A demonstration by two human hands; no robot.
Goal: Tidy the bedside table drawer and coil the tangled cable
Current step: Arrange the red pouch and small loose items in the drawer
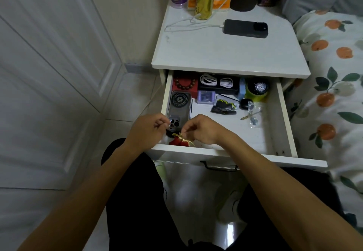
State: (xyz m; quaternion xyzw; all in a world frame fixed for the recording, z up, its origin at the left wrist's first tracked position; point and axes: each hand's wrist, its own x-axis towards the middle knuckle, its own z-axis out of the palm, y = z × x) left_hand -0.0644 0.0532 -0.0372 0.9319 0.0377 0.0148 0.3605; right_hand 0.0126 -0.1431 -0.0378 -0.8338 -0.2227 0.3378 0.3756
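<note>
Both hands pinch a gold cord: left hand (147, 128), right hand (200, 128), over the red pouch (177, 141) in the drawer (222, 153). This looks like tidying small items; next, set the pouch down neatly.

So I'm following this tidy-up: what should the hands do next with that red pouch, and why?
Probably draw the gold cord tight: both hands, left hand and right hand, pinch it above the red pouch at the drawer's front-left corner.
</note>
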